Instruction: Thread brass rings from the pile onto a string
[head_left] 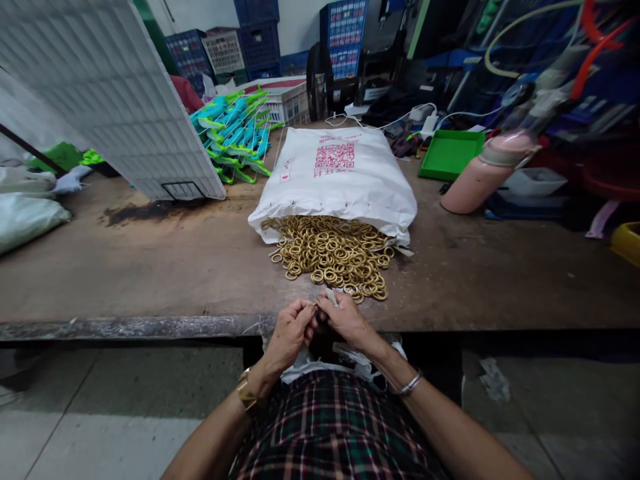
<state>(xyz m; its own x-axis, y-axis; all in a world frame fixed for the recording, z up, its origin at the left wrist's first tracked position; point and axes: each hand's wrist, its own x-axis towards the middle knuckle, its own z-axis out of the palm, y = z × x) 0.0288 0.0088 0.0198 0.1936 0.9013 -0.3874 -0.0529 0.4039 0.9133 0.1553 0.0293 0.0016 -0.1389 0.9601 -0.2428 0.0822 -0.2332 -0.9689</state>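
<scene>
At the table's front edge my left hand [294, 325] is closed in a pinch on a small gold ring [315, 305], mostly hidden by the fingers. My right hand [346, 319] meets it there, its fingers closed around a flat, pale grey blade-like tool [331, 297] whose tip points up and away from me. Just beyond both hands lies a heap of gold rings [330, 253]. They spill from the open mouth of a white woven sack [300, 167] with red print, which lies on its side.
The brown worktable [150, 280] ends just before my lap. A white ribbed panel [150, 100] and a pile of turquoise-green plastic pieces [235, 133] stand left of the sack. To its right are a green tray [450, 153] and a pink bottle [485, 177].
</scene>
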